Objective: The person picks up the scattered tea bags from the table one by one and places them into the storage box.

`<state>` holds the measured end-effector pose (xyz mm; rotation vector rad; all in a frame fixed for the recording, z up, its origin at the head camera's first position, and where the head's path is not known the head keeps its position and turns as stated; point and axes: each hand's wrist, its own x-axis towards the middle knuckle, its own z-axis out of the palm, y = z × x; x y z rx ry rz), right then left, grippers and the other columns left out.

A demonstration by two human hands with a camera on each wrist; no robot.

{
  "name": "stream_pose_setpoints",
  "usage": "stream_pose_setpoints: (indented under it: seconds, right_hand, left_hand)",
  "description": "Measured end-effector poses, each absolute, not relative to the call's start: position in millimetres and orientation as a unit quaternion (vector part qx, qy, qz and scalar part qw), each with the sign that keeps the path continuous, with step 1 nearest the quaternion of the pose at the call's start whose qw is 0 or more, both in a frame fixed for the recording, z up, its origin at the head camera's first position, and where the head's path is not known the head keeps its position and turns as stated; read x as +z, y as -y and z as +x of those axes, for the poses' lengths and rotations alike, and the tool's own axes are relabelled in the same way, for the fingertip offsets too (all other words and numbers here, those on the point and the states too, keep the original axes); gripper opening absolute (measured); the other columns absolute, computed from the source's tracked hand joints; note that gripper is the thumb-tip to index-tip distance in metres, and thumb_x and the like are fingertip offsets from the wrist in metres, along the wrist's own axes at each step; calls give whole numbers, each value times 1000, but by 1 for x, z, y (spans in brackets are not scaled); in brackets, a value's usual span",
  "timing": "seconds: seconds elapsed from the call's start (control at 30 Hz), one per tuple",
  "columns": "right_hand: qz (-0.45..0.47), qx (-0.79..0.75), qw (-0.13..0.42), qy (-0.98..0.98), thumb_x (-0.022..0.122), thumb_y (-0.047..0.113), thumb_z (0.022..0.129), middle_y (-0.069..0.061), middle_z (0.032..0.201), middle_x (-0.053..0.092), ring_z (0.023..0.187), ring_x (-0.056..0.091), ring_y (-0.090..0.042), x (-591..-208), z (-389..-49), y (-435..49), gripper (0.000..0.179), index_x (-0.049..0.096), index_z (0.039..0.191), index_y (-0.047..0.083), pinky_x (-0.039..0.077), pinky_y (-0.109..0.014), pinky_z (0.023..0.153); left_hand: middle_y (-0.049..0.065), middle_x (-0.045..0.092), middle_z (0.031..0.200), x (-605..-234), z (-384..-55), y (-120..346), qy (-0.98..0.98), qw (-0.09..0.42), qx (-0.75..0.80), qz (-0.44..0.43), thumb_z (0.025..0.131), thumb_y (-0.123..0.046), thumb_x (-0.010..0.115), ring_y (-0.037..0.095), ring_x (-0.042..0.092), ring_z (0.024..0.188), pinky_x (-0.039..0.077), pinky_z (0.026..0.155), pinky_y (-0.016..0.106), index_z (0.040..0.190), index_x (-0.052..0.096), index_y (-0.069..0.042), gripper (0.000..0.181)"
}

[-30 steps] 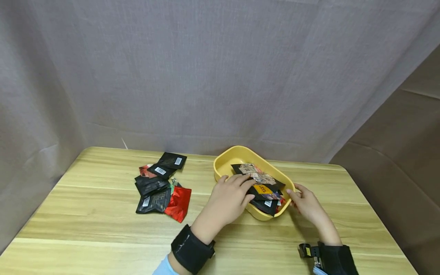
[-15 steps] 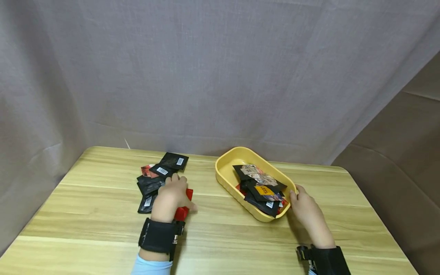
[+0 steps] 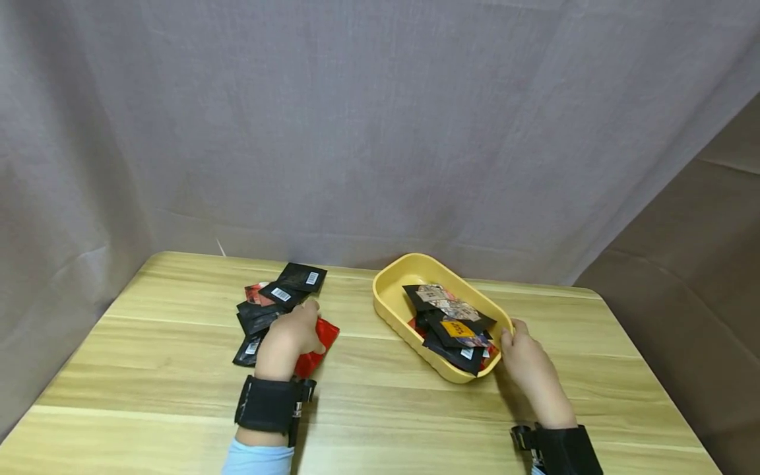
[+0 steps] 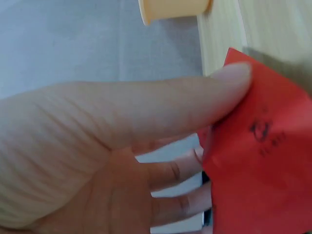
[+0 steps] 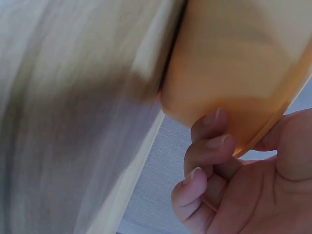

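At the left pile, my left hand [image 3: 291,336] pinches a red packet [image 3: 328,332]; in the left wrist view the thumb lies over the face of that red packet [image 4: 268,141] and the other fingers are behind it. Black packets lie around and under the hand, among them one with a barcode [image 3: 301,277] at the back. My right hand [image 3: 530,359] grips the near right corner of a yellow tray [image 3: 388,298]. In the right wrist view, curled fingers [image 5: 209,151] press the tray's outer wall [image 5: 214,63], with the thumb over the rim.
Inside the tray lie several packets, mostly black, including one with an orange label [image 3: 456,328]. Both stand on a wooden table [image 3: 380,429]. A grey curtain [image 3: 356,132] hangs right behind the table's back edge.
My left hand has moved left from over the tray to the pile and taken hold of the red packet, which has shifted and tilted slightly. My right hand has stayed at the tray's corner.
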<state>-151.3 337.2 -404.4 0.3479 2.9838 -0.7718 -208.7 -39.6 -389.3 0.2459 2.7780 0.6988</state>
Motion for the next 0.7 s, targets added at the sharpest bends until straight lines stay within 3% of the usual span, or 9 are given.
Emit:
stream_pose_setpoints:
  seconds: [0.17, 0.33, 0.43, 0.53, 0.7]
  right_hand:
    - [113, -258, 21, -959, 22, 27, 107, -42, 117, 56, 100, 62, -48, -406, -150, -337, 57, 23, 145, -16, 47, -61, 78]
    - [112, -259, 15, -959, 22, 27, 108, -42, 118, 55, 104, 60, -52, -407, -151, -336, 57, 24, 144, -16, 47, -63, 80]
    - [112, -256, 12, -960, 23, 26, 108, -43, 120, 55, 107, 58, -54, -407, -151, -335, 56, 24, 144, -16, 46, -65, 83]
    - [112, -254, 11, -961, 23, 25, 108, -43, 121, 54, 109, 56, -56, -406, -151, -335, 55, 25, 144, -16, 45, -65, 84]
    - [113, -253, 12, -961, 23, 26, 108, -43, 122, 53, 111, 56, -55, -406, -152, -335, 56, 24, 144, -16, 45, -65, 85]
  left_hand:
    - [19, 64, 117, -389, -208, 32, -950, 107, 271, 114, 76, 3, 78, 29, 61, 98, 50, 86, 44, 133, 51, 2, 63]
    - [14, 68, 106, -386, -206, 26, -955, 62, 254, 139, 84, 8, 66, 27, 63, 96, 51, 85, 42, 124, 62, 0, 41]
    - [13, 68, 102, -381, -204, 25, -960, 16, 238, 148, 83, 10, 65, 28, 64, 94, 52, 82, 42, 115, 69, -2, 34]
    - [11, 68, 100, -374, -202, 22, -954, -59, 248, 157, 83, 8, 69, 28, 65, 91, 53, 77, 42, 107, 73, -3, 26]
    - [6, 66, 98, -359, -198, 11, -904, -233, 308, 183, 85, 1, 75, 27, 65, 93, 54, 77, 42, 101, 76, -5, 17]
